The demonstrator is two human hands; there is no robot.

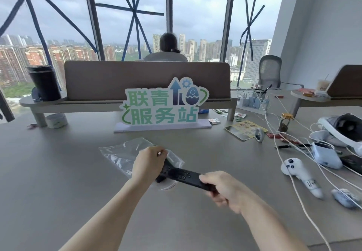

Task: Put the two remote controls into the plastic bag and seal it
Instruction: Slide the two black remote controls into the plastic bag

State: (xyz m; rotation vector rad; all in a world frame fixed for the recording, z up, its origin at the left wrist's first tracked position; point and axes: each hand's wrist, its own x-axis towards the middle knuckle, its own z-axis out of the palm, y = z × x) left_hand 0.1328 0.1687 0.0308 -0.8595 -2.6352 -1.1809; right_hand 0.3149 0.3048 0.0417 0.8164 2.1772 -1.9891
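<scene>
A clear plastic bag (125, 152) lies flat on the grey table (58, 172), mid-view. My left hand (148, 162) is closed on a black remote control (166, 167) that lies partly over the bag's near right corner; whether it is inside the bag I cannot tell. My right hand (225, 189) grips the near end of a second black remote control (186, 177), which points left toward the first and touches or overlaps it just below my left hand.
A green-lettered sign (162, 107) stands behind the bag, in front of a desk divider (147, 78). White cables, a white game controller (297, 172), a blue power bank (325, 154) and a headset (340, 129) crowd the right side. A tape roll (56, 120) sits far left.
</scene>
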